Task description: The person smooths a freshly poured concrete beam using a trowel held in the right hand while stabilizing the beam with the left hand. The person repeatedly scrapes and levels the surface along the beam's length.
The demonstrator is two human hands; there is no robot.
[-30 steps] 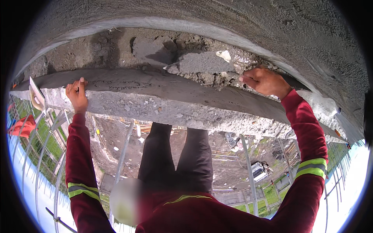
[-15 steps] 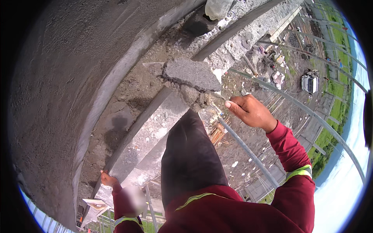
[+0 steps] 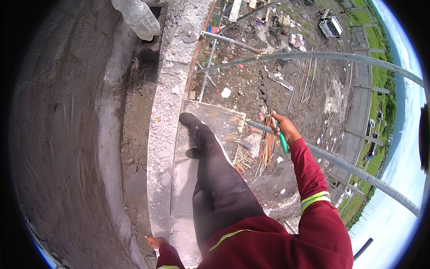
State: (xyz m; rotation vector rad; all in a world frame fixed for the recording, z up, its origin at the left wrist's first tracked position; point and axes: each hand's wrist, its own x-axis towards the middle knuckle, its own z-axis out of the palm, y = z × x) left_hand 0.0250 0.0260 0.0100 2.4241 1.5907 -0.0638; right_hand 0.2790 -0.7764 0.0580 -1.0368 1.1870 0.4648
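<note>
My right hand (image 3: 286, 128) is closed round the green handle of a trowel (image 3: 283, 142), out to the right above the ground below. The trowel's blade is seen almost edge-on or hidden, and no mortar load shows on it. My left hand (image 3: 155, 242) is low in the view, at the near end of a rough concrete ledge (image 3: 163, 130). Its fingers reach over the ledge's inner edge, apparently holding nothing, though they show only in part. Left of the ledge runs a channel of brown mortar (image 3: 134, 175), beside a wet grey plastered wall (image 3: 58, 125).
My feet stand on a plank platform (image 3: 212, 121). Metal scaffold pipes (image 3: 358, 176) cross at the right, with a long drop beyond to muddy ground. A pale translucent bag (image 3: 138, 19) lies at the ledge's far end. A white truck (image 3: 330, 27) is parked below.
The lump of mortar held out by the trowel over the ledge no longer shows. My right hand has drawn back and turned, showing the green handle. The view has swung; my left hand appears lower.
</note>
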